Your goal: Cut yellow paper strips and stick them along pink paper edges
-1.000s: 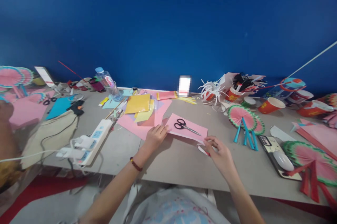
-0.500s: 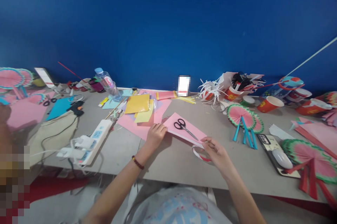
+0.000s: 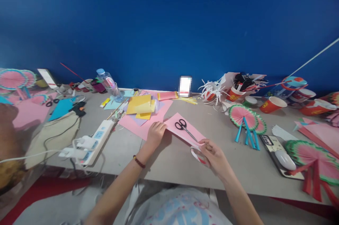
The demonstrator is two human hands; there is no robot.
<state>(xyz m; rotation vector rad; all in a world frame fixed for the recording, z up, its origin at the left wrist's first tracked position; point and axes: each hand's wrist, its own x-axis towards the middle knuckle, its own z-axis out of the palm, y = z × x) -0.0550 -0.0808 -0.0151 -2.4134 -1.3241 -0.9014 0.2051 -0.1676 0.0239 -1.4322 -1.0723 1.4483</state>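
Observation:
A folded-looking pink paper (image 3: pixel 195 131) spans between my two hands above the table. On top of it lies a pair of scissors (image 3: pixel 191 134) with black handles. My left hand (image 3: pixel 156 134), a beaded bracelet on its wrist, pinches the paper's left corner. The near right corner is between the thumb and fingers of my right hand (image 3: pixel 212 152). A red and white ring, like a roll of tape (image 3: pixel 196 155), shows just under that hand; whether the hand touches it I cannot tell.
Coloured sheets with a curled pale yellow sheet (image 3: pixel 146 106) lie behind my left hand. Leftward are a power strip (image 3: pixel 99 144), a plastic bottle (image 3: pixel 109 84) and another person's arm (image 3: pixel 7 140). Rightward are paper fans (image 3: pixel 242 117), a phone with a mouse (image 3: pixel 284 159) and paper cups (image 3: pixel 274 105).
Both hands hold the same grip, with the right hand and the ring shifted slightly left. The pale yellow sheet behind has curled up over the gold paper.

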